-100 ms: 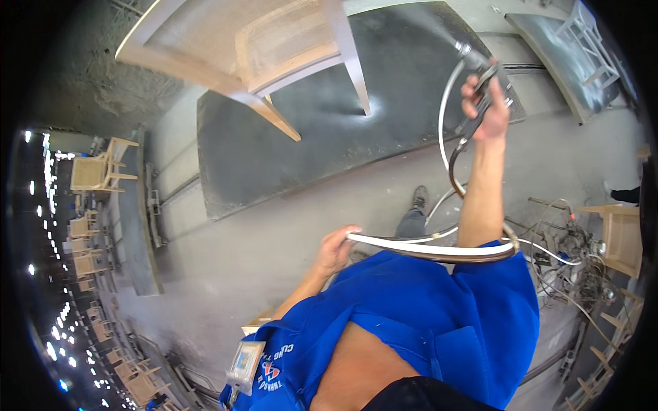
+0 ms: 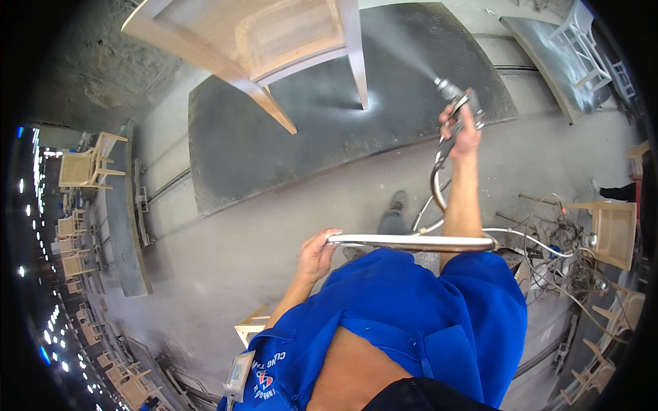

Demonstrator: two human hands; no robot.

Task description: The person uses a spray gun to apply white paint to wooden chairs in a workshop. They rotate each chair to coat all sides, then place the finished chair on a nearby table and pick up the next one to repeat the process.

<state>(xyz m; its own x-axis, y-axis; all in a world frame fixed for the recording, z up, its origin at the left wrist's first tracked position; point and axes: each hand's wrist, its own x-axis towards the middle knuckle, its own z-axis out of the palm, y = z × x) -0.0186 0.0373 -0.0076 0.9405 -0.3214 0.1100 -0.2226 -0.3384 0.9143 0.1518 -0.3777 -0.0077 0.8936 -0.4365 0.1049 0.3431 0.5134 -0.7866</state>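
My right hand point(image 2: 466, 133) is wrapped round the handle of a metal spray gun point(image 2: 458, 96). A pale mist fans from its nozzle toward the upper left, at a light wooden chair point(image 2: 274, 41). The chair stands on a dark flat board point(image 2: 274, 161), its top cut off by the picture's edge. In front of my body, my left hand point(image 2: 318, 253) is closed round a bend of the paired white and dark hoses point(image 2: 411, 241). These run across to my right forearm, and more hose climbs to the gun's handle.
At right, tangled hoses and cables point(image 2: 565, 246) lie on the floor beside a wooden chair point(image 2: 612, 233). Another board point(image 2: 548, 65) at upper right carries a whitish chair point(image 2: 586, 48). A long board point(image 2: 123, 226) with a chair point(image 2: 86, 170) stands left. Another person's dark-clad leg point(image 2: 619, 193) shows far right.
My right hand has moved left and slightly down with the spray gun, which keeps spraying. My left hand has shifted a little left, drawing the hoses straighter.
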